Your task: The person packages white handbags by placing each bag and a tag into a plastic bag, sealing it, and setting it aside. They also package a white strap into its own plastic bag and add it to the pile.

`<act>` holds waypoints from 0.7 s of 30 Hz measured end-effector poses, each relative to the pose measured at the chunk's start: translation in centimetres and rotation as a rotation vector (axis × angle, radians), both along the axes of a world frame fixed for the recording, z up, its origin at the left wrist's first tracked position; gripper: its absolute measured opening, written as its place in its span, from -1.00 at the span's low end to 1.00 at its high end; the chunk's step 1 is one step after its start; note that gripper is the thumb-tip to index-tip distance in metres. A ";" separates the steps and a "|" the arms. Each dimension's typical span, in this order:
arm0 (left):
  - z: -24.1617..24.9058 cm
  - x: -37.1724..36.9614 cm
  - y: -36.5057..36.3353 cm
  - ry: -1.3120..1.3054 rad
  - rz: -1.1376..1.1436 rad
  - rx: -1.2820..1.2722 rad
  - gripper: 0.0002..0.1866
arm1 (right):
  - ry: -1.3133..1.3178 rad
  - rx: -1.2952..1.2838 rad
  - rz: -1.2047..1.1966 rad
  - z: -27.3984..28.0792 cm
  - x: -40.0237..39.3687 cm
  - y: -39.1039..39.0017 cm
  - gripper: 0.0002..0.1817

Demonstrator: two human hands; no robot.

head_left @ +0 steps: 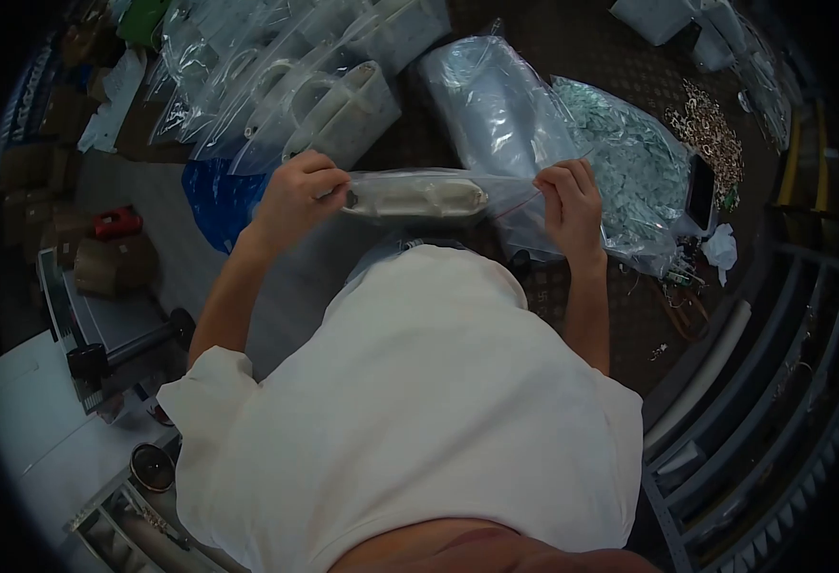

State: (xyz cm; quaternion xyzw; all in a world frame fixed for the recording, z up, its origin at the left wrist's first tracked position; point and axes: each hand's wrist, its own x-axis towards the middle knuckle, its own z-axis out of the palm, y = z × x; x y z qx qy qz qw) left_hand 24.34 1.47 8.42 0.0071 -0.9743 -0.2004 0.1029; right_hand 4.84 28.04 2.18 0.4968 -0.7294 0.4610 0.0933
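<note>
A clear plastic bag (pixel 510 181) is stretched between my two hands in front of my body. Inside or just behind its film lies a long cream-white item (pixel 414 199). My left hand (pixel 300 196) pinches the bag's left end, fingers closed. At the right end, my right hand (pixel 572 205) holds the bag's edge between thumb and fingers. A thin red line (pixel 515 202) runs along the film near my right hand.
Several bagged white items (pixel 343 110) fill the back left. Behind my right hand lie a stack of clear bags (pixel 496 100) and a bag of pale green pieces (pixel 629 158). Small brownish parts (pixel 711 134) and a dark phone-like object (pixel 700 191) sit further right. Racks (pixel 754 382) stand at right.
</note>
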 end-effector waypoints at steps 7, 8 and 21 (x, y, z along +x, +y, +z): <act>0.4 4.7 -3.8 -0.030 0.112 -0.053 -0.90 | -0.027 0.025 -0.008 0.1 -0.3 -0.4 -0.93; 0.4 5.1 -4.0 -0.045 0.126 -0.053 -0.90 | -0.026 0.020 0.002 0.0 -0.4 -0.5 -0.93; -3.9 2.7 -4.6 -0.152 0.026 0.703 -0.43 | -0.219 -0.016 -0.129 -1.5 0.4 0.2 -0.95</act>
